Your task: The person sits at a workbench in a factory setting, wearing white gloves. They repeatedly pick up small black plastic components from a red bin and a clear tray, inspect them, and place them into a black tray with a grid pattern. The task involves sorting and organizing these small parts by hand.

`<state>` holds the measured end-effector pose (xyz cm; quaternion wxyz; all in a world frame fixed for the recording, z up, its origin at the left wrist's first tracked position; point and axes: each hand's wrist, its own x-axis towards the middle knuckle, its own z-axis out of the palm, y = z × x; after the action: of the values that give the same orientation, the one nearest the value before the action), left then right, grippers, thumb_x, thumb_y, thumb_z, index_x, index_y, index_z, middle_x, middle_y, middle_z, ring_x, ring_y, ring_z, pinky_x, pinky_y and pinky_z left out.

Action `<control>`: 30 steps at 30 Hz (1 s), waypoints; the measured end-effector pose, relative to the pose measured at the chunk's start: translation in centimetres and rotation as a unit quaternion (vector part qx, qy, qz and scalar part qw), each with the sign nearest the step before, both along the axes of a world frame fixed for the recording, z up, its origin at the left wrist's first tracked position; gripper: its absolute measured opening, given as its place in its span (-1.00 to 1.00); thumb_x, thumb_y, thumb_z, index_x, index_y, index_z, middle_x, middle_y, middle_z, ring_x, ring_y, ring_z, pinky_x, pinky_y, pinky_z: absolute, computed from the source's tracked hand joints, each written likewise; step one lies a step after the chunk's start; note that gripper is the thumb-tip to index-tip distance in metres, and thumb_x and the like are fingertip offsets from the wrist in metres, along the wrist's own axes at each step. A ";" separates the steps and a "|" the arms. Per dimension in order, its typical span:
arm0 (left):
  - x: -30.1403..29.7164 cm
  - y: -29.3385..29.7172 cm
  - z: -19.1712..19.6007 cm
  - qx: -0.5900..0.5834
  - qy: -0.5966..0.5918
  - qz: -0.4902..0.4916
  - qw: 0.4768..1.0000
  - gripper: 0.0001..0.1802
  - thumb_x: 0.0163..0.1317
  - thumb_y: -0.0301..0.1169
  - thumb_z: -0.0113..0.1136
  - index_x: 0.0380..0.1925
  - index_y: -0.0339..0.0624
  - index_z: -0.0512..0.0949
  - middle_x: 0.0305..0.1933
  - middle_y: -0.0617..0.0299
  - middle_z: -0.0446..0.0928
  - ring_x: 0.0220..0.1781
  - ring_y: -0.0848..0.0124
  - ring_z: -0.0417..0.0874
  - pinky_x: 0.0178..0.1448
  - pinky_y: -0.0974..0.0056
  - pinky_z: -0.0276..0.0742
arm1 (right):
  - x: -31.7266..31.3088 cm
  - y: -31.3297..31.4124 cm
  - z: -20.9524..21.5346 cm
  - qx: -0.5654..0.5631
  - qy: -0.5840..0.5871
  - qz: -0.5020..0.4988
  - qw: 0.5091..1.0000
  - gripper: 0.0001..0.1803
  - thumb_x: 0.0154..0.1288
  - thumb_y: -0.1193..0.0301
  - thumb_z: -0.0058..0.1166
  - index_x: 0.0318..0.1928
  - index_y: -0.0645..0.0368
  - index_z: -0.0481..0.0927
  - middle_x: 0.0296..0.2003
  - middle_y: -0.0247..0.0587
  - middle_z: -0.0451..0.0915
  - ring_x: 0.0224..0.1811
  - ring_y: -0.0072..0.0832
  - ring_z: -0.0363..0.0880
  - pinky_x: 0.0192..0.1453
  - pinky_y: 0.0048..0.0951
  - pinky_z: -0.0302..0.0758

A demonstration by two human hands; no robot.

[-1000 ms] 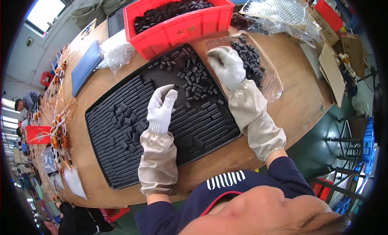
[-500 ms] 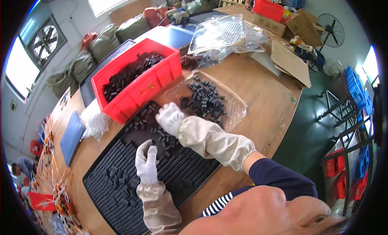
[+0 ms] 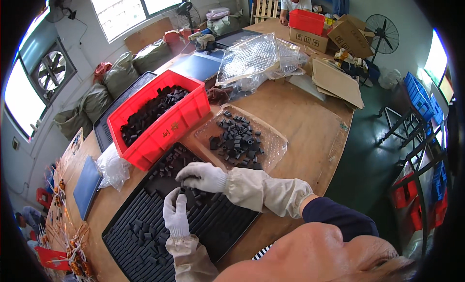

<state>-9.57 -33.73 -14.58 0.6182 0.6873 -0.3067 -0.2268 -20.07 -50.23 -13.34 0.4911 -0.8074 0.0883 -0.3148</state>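
Rows of small black tubes lie packed in a black tray (image 3: 112, 233) on the table, with more tubes loose on top of them. Over the tray's middle, my gloved left hand (image 3: 175, 216) pinches a short black tube at its fingertips. Just above and to the right is my gloved right hand (image 3: 206, 177), its fingers curled down close to the left fingertips. Whatever the right hand may hold is hidden by its fingers. Beyond it, a clear plastic tray (image 3: 277, 145) holds a heap of loose black tubes (image 3: 240, 139).
A red crate (image 3: 186, 115) of black pieces stands at the tray's far edge. A plastic bag (image 3: 114, 168) and a blue panel (image 3: 87, 185) lie to the left. Farther back are clear plastic trays (image 3: 249, 59), cardboard sheets (image 3: 336, 81) and a seated person (image 3: 294, 3).
My right hand has come back toward me from beside the clear tray's heap, down to my left hand. The left hand has stayed over the black tray. The head view has shifted slightly.
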 end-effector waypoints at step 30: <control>1.8 -0.1 -0.6 0.070 -0.166 0.024 0.983 -0.70 0.38 -0.44 0.21 0.06 -0.29 0.62 0.04 0.08 0.66 0.06 0.34 0.67 0.21 0.28 0.54 | -0.3 -0.7 -4.5 -0.129 -0.078 -0.049 0.987 -0.81 0.04 0.41 0.36 -0.29 0.04 0.64 -0.30 -0.17 0.63 -0.16 -0.11 0.62 -0.02 -0.16 0.54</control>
<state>-7.72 -33.80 -15.20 0.5142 0.7641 -0.3719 -0.1163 -20.39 -50.88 -17.82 0.3720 -0.8318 0.0484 -0.4092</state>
